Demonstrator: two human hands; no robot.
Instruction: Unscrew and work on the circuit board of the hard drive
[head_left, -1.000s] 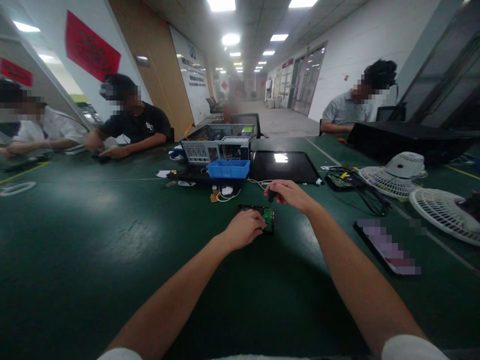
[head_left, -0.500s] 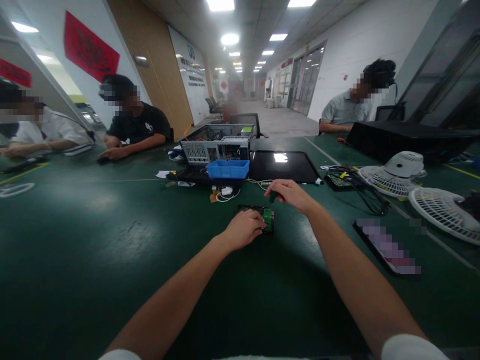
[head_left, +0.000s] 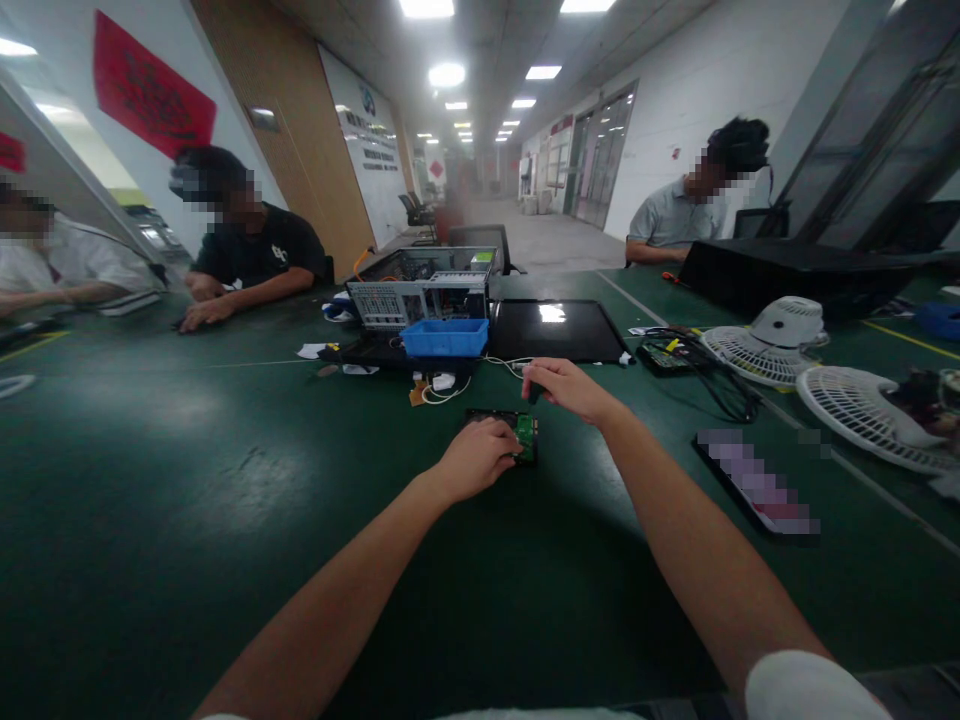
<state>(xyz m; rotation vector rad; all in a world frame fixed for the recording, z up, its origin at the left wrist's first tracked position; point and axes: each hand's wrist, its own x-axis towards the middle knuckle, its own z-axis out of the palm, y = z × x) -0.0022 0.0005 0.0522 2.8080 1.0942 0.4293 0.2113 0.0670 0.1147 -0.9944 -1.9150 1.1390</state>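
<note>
A hard drive point(head_left: 529, 432) with a green circuit board facing up lies on the table in front of me. My left hand point(head_left: 480, 455) rests over its left part, fingers curled and touching the drive, so much of it is hidden. Just above the right end of the board, my right hand point(head_left: 562, 386) pinches a small screwdriver point(head_left: 534, 394) by its dark handle, held roughly upright. Its tip is too small to make out, so I cannot tell whether it touches the drive.
Beyond my hands stand a blue bin point(head_left: 445, 338), an open computer case point(head_left: 420, 295) and a flat black screen point(head_left: 555, 328). A phone point(head_left: 754, 485), cables point(head_left: 724, 385) and white fan parts point(head_left: 874, 415) lie right. People sit at the table's far left and right.
The whole view has shifted slightly left as my head turned. My right fingers have changed their hold a little on the screwdriver's handle. The left hand stays on the hard drive.
</note>
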